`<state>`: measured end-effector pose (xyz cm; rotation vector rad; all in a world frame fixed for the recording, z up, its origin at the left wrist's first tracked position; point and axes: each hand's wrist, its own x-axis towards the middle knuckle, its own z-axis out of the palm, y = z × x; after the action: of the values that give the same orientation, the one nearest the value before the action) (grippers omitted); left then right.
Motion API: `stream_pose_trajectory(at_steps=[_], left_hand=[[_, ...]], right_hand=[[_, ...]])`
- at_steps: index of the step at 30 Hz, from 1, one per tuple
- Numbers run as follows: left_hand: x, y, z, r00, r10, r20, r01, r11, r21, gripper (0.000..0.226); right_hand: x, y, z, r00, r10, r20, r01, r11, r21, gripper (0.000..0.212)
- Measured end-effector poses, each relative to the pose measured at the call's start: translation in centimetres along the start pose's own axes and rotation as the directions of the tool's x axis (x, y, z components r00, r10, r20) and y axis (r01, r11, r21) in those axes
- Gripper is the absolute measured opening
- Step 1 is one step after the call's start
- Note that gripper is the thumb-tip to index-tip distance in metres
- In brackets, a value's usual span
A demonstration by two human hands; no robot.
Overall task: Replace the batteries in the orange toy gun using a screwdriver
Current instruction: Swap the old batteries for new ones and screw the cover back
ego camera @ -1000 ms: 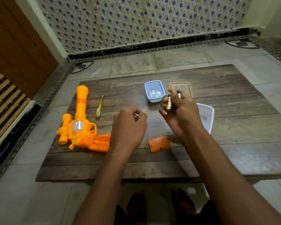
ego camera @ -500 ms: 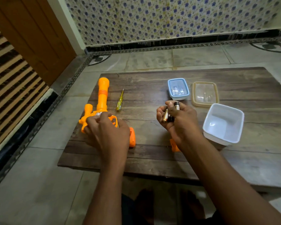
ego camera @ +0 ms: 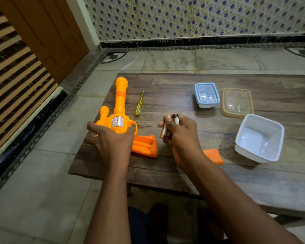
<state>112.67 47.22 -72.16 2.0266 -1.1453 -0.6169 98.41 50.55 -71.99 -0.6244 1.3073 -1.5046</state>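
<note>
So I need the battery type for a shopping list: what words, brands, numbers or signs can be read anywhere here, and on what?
None can be read.
Batteries in the right hand: any label print is too small and blurred.
Silver cylinder on the orange toy gun, gripped by the left hand: only glints, no legible marking.
Screwdriver: no legible text.

Nothing readable here, honestly. The batteries (ego camera: 176,119) in the right hand (ego camera: 180,136) have some kind of label wrap, but it's too small and blurry to make out a brand or size. The silver band on the gun (ego camera: 120,110) has speckled marks, no letters I can pick out. The screwdriver (ego camera: 139,106) handle and the tubs show no print either.
</note>
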Motion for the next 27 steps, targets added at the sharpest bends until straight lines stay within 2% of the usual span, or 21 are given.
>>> stream_pose_trajectory(at_steps=[3, 5, 7, 10, 14, 16, 20, 21, 27], left_hand=[[0.2, 0.2, 0.0, 1.000, -0.016, -0.023, 0.017, 1.000, 0.006, 0.107], [0.1, 0.3, 0.1, 1.000, -0.024, -0.015, 0.023, 0.999, -0.036, 0.103], [0.1, 0.1, 0.5, 0.998, -0.055, 0.018, 0.057, 0.989, -0.137, 0.097], [-0.2, 0.2, 0.7, 0.992, -0.122, 0.044, 0.129, 0.931, -0.342, 0.101], [-1.0, 0.5, 1.6, 0.975, -0.203, 0.084, 0.217, 0.827, -0.519, 0.095], [-1.5, 0.7, 2.2, 0.967, -0.219, 0.127, 0.250, 0.746, -0.617, 0.095], [-2.0, 1.2, 3.2, 0.961, -0.242, 0.130, 0.261, 0.658, -0.707, 0.085], [-2.0, 1.2, 3.3, 0.959, -0.249, 0.132, 0.265, 0.639, -0.722, 0.086], [-2.1, 1.3, 3.6, 0.950, -0.275, 0.144, 0.285, 0.584, -0.760, 0.084]], right_hand=[[-0.1, 0.1, -0.1, 0.995, -0.068, 0.066, 0.070, 0.997, -0.028, 0.020], [-0.1, 0.1, -0.2, 0.988, -0.128, 0.085, 0.135, 0.987, -0.087, 0.017], [0.1, 0.1, -0.5, 0.973, -0.206, 0.100, 0.221, 0.959, -0.179, 0.018], [0.3, -0.3, -1.1, 0.925, -0.352, 0.145, 0.380, 0.878, -0.291, 0.027], [-0.1, -1.2, -2.1, 0.857, -0.471, 0.209, 0.515, 0.795, -0.320, 0.011], [-0.4, -1.6, -2.2, 0.805, -0.542, 0.242, 0.593, 0.719, -0.362, 0.008], [-0.5, -2.1, -2.0, 0.663, -0.668, 0.338, 0.724, 0.457, -0.517, 0.014], [-0.4, -2.1, -2.1, 0.651, -0.675, 0.347, 0.729, 0.428, -0.535, 0.015], [-0.4, -2.2, -2.4, 0.669, -0.678, 0.304, 0.714, 0.475, -0.514, 0.011]])
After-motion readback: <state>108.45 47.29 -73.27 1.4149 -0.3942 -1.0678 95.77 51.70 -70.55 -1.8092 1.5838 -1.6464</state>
